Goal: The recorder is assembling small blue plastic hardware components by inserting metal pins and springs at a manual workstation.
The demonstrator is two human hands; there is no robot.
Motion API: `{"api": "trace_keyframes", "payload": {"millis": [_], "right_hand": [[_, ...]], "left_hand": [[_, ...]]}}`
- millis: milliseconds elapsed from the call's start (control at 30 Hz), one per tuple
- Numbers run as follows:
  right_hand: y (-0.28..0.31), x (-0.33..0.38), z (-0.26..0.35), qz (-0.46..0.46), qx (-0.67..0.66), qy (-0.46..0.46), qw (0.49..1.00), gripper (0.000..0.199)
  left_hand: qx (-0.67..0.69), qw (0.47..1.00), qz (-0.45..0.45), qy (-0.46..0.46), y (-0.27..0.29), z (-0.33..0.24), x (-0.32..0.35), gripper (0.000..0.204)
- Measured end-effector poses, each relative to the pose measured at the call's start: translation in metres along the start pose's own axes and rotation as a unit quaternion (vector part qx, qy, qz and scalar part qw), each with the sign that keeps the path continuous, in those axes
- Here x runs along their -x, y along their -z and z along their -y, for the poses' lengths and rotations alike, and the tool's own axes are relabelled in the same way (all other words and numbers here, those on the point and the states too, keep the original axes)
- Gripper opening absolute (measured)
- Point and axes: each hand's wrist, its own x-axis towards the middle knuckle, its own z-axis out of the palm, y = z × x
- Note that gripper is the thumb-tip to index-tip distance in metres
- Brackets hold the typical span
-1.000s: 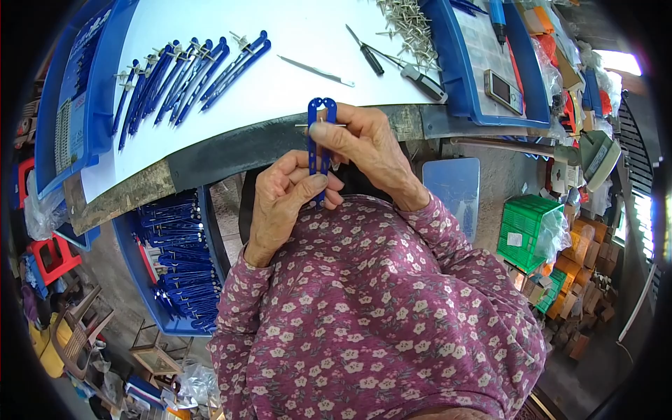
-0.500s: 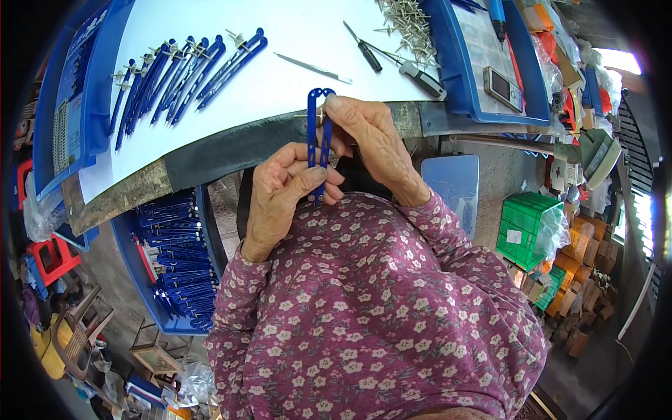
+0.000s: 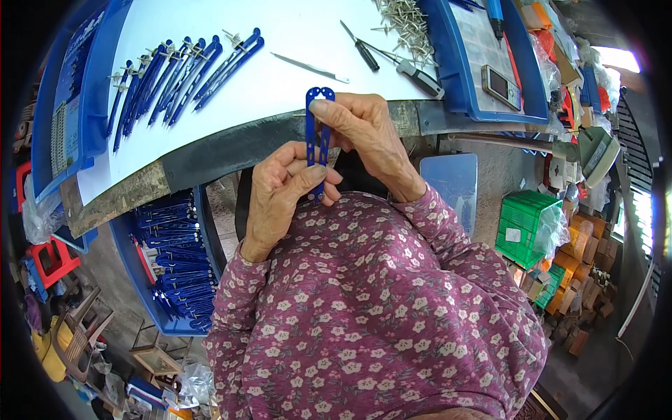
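Note:
In front of my chest, at the table's near edge, I hold a blue two-legged slotted part point(image 3: 311, 145) upright, its rounded tops side by side. Closed round its lower legs are the thumb and fingers of my left hand point(image 3: 283, 185). My right hand point(image 3: 364, 129) pinches it near the top, thumb lying across the front; the fingers behind are partly hidden. A thin metal pin point(image 3: 299, 115) sticks out to the left of the part. On the white table top point(image 3: 273, 98) lies a row of similar blue parts point(image 3: 171, 80) with metal pins at their upper ends.
Beyond my hands lie tweezers point(image 3: 308, 67), a thin black-handled tool point(image 3: 366, 54), a grey-handled screwdriver point(image 3: 420, 78) and a heap of metal pins point(image 3: 413, 31). A blue tray point(image 3: 476, 115) holds a phone point(image 3: 501, 87). Below left, a blue bin point(image 3: 168, 326) contains many blue parts.
My right thumb has shifted left and down, from beside the top of the blue part onto its front. The left hand keeps its grip; the view has shifted slightly.

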Motion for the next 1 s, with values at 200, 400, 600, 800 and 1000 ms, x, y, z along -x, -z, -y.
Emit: {"api": "trace_keyframes", "payload": {"millis": [200, 400, 600, 800, 1000], "right_hand": [[-0.002, -0.002, -0.004, 0.001, 0.091, 0.059, 0.994, 0.029], [0.0, -0.001, 0.003, -0.032, -0.002, 0.002, 0.999, 0.032], [0.004, -0.003, 0.008, 0.045, 0.036, -0.043, 0.997, 0.028], [-0.004, -0.004, 0.0, -0.026, 0.083, 0.049, 0.995, 0.022], [0.007, -0.007, 0.006, 0.035, 0.038, -0.009, 0.999, 0.024]], "left_hand": [[0.014, 1.0, -0.002, -0.003, 0.001, 0.003, 0.001, 0.022], [0.015, 1.0, -0.015, -0.016, 0.0, 0.001, 0.0, 0.02], [0.011, 1.0, -0.006, -0.004, 0.001, 0.001, 0.0, 0.021], [0.01, 1.0, -0.02, -0.022, -0.001, 0.002, 0.0, 0.02], [-0.001, 0.999, -0.022, -0.026, 0.001, -0.004, -0.001, 0.02]]}}
